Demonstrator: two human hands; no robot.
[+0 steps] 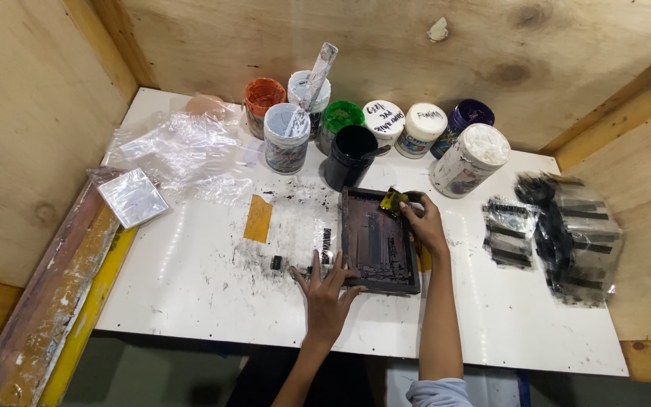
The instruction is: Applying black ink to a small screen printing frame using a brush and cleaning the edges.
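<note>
A small dark printing screen frame (379, 241) lies flat on the white table (190, 279), smeared with black ink. My left hand (325, 294) rests flat with spread fingers on the frame's near left corner and the table. My right hand (423, 222) grips a small yellow-handled scraper (393, 199) at the frame's far right corner. An open tub of black ink (352, 154) stands just behind the frame.
Several paint tubs (416, 128) line the back wall, one (288, 136) with a stirring stick in it. Crumpled clear plastic (182, 151) lies at the left, ink-stained plastic sheets (566, 234) at the right. A strip of orange tape (258, 218) sticks to the table. Plywood walls enclose the table.
</note>
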